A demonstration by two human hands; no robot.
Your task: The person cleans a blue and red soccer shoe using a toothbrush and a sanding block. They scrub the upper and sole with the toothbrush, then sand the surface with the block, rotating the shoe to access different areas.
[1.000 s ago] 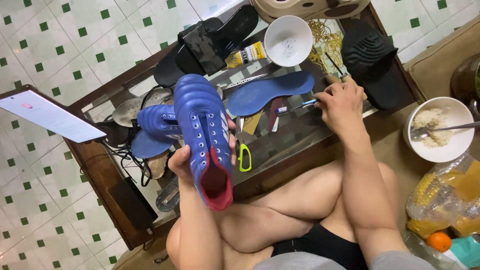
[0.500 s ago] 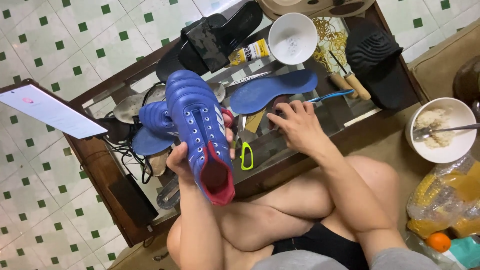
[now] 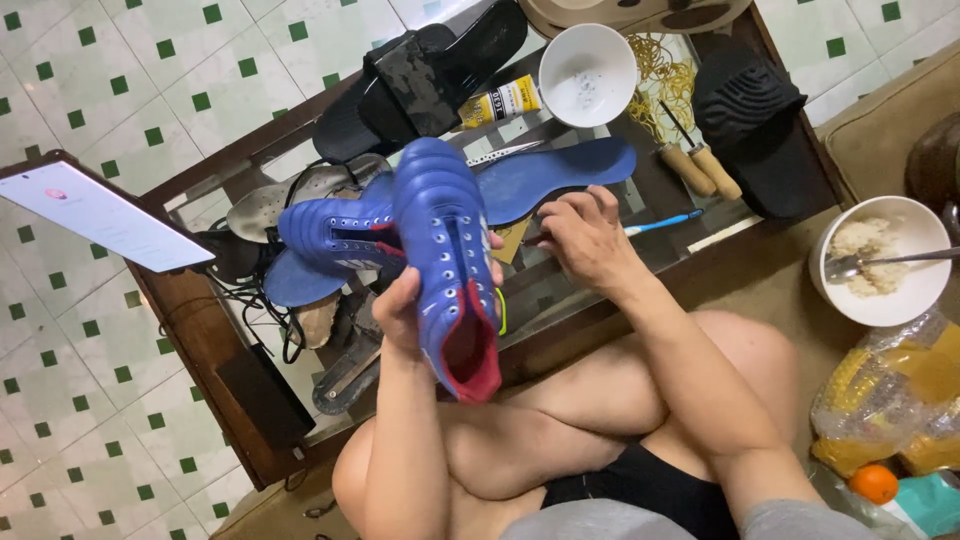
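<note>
My left hand grips a blue football shoe with a red lining, held upright over my crossed legs. My right hand rests on the low glass-topped table with its fingers pinched on the handle of a blue toothbrush. A blue insole lies just beyond that hand. The second blue shoe lies on the table behind the held one.
On the table are black sandals, a white bowl, a glue tube, wooden-handled tools, a black sole and a phone. A bowl of rice with a spoon and bagged goods are at right.
My right hand has drawn back from the far right of the table toward the shoe, bringing the blue toothbrush along. The left hand has tilted the shoe slightly.
</note>
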